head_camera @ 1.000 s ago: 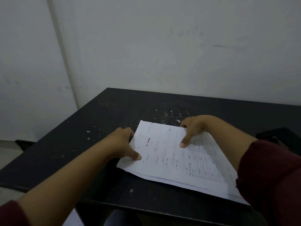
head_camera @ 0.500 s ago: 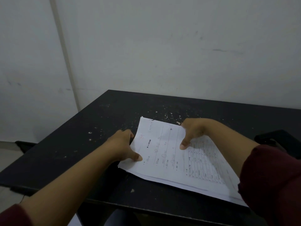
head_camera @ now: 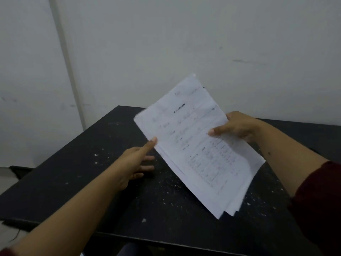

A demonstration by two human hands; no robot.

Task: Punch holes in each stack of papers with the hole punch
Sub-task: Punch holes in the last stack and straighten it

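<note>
Above table (head_camera: pixel 110 182), papers (head_camera: pixel 195 145) in right-hand grip (head_camera: pixel 234 126)

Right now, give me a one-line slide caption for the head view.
Right hand lifts a paper stack off the black table; left hand touches its edge.

- A plain, bare room, office-like: scuffed white wall (head_camera: pixel 184 43) beyond both hands.
- Black table (head_camera: pixel 92 172) under the hands, flecked with white paper bits.
</note>
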